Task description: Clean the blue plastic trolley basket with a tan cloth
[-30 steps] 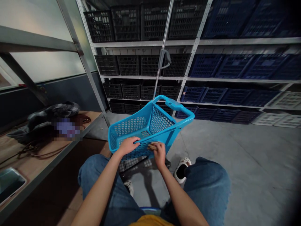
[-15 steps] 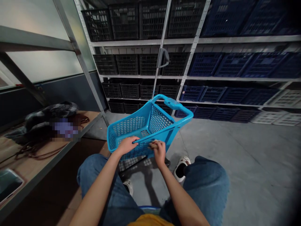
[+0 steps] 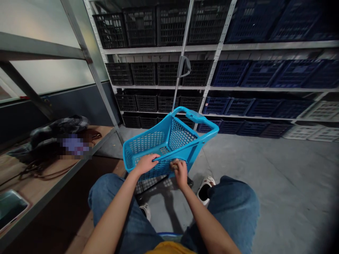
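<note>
Between my knees stands a small blue plastic shopping cart (image 3: 191, 152), with mesh sides and a looped handle at its right end. My left hand (image 3: 145, 164) is closed over the near top rim, thumb and fingers gripping the edge. Against the outside of the near mesh wall, my right hand (image 3: 181, 172) presses a crumpled brownish rag (image 3: 174, 164) held in bent fingers. The cart's basket looks bare inside. Part of its dark lower frame and wheels is hidden by my arms and the basket.
Behind the cart, a white metal rack (image 3: 169, 87) holds rows of black crates (image 3: 144, 73), blue crates (image 3: 231, 73) and white crates. A metal pole (image 3: 184, 38) with a grey handle rises behind. On the left, a wooden shelf (image 3: 104, 132) bears a bag, clothing and a phone-like device.
My right hand and the rag have shifted slightly down and right along the cart's side. My left hand keeps its hold on the rim. The view has moved a little.
</note>
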A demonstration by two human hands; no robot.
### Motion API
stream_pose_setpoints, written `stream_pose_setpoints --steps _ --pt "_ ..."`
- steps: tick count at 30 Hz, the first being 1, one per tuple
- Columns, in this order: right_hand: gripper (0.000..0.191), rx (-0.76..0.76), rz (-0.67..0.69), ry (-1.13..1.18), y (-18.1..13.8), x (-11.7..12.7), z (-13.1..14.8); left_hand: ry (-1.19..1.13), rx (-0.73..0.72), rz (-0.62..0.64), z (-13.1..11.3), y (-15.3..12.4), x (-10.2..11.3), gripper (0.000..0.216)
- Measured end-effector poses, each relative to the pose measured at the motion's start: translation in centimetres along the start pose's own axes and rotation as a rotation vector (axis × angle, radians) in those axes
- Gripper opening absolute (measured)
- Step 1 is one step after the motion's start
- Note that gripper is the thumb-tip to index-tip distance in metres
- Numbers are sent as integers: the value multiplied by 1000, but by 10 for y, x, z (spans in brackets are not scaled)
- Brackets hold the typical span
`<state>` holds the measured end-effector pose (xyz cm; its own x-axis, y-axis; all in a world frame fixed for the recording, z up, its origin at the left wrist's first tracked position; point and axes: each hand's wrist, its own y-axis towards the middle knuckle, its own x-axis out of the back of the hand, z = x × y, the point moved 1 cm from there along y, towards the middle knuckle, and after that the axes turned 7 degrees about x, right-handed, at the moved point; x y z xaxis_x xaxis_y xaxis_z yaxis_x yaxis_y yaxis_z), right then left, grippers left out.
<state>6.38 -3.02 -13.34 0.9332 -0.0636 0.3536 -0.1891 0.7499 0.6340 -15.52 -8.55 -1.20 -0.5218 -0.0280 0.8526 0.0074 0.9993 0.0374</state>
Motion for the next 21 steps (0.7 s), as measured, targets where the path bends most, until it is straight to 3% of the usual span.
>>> stream_pose_setpoints --steps 3,5,7,11,13,14,16,18,21 --pt "10 -183 -242 -82 5 24 -30 1 0 8 -3 1 1 34" --pt "6 -244 -372 -101 4 15 -27 0 1 9 -8 2 1 33" --pt "8 -220 -391 -83 -2 -10 -8 -3 2 1 -13 2 0 33" --pt "22 -23 -12 5 -24 -56 34 2 10 -16 -16 1 0 35" --pt "28 45 133 21 -29 -54 33 7 11 -16 -15 0 1 35" --pt "28 49 144 24 -28 -45 25 9 11 -13 -14 -1 2 35" --pt "21 -20 42 6 -21 -21 1 19 17 -4 -14 -2 5 34" --pt "11 -163 -160 -53 -12 4 -24 40 28 4 -17 -4 6 34" --pt "10 -327 -386 -141 -5 14 -39 105 51 -10 -22 -8 4 37"
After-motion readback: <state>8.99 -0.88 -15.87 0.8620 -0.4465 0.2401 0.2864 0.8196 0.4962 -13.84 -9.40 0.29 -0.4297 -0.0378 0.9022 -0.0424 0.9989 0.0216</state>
